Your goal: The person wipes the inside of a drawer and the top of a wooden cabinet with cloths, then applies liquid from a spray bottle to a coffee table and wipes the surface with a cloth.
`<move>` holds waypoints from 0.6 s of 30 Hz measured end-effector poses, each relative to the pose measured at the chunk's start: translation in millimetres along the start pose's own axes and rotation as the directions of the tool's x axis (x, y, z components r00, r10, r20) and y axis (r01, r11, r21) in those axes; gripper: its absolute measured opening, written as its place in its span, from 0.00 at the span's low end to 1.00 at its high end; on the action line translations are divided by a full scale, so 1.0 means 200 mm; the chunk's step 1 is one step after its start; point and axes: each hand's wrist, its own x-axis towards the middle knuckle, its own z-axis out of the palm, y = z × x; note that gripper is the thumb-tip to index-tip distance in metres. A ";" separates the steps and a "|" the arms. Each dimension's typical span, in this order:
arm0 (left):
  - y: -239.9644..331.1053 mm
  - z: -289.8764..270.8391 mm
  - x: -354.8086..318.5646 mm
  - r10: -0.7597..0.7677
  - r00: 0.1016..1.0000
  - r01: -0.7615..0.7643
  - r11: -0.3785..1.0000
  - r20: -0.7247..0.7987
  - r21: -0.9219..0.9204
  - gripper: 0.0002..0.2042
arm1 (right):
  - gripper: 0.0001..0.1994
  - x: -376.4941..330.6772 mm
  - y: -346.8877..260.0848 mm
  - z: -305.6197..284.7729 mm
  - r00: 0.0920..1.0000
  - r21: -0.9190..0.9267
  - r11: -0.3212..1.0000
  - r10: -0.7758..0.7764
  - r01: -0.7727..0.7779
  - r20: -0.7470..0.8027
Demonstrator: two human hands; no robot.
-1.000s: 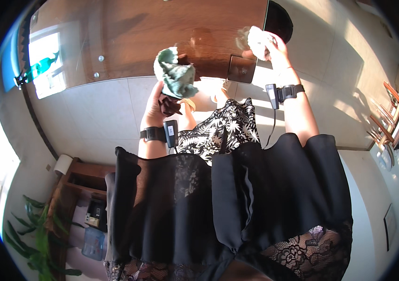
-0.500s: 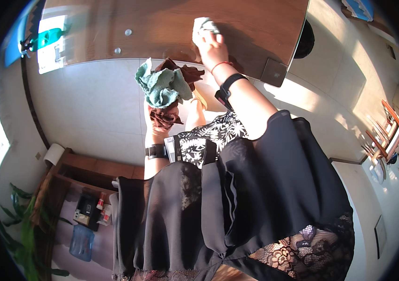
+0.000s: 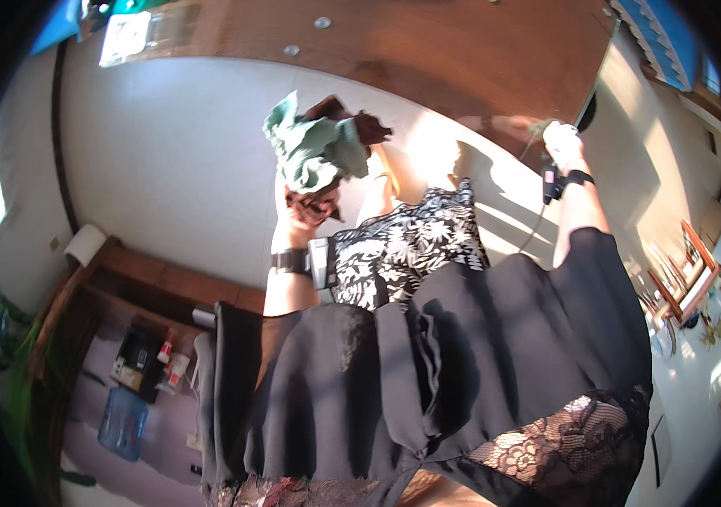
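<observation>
My left hand (image 3: pixel 300 228) is closed around a bunched brown cloth (image 3: pixel 318 205) and a pale green cloth (image 3: pixel 318 152), held up in front of me, off the table. Dark brown folds stick out beyond the green one. At the right-hand corner of the glossy brown table (image 3: pixel 462 55), my right hand (image 3: pixel 567 150) is closed on a light cloth (image 3: pixel 556 132) at the edge. Sunlight washes out that hand, so its fingers and the cloth's outline are hard to make out. Both wrists wear black straps with small devices.
Two small clear discs (image 3: pixel 322 23) lie on the tabletop. To the lower left stands a wooden cabinet (image 3: pixel 183 283) with a white paper roll (image 3: pixel 86 243) and a blue water jug (image 3: pixel 123 424). A wooden rack (image 3: pixel 688 275) is at the far right.
My right hand has moved right and nearer to me, from the tabletop to its right corner, with the cloth. The view has shifted; my left hand still holds its cloths.
</observation>
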 end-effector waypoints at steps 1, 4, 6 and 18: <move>-0.16 0.01 -0.08 0.015 1.000 -0.015 1.000 0.000 -0.024 0.27 | 0.13 0.07 -0.05 -0.03 0.989 0.020 0.998 -0.061 0.059 0.134; -0.41 -0.14 -0.41 -0.140 0.960 0.056 0.945 0.244 0.323 0.26 | 0.16 0.24 -0.49 -0.51 0.781 0.732 0.382 0.534 -0.564 0.324; -0.34 -0.07 -0.30 -0.190 0.930 0.110 0.961 0.315 0.255 0.25 | 0.16 0.35 -0.63 -0.79 0.768 0.862 0.345 0.637 -0.372 0.076; -0.29 -0.12 -0.05 -0.191 0.887 0.093 0.966 0.420 0.242 0.24 | 0.07 0.13 -1.01 -0.95 0.685 0.509 0.655 -0.019 0.559 -0.728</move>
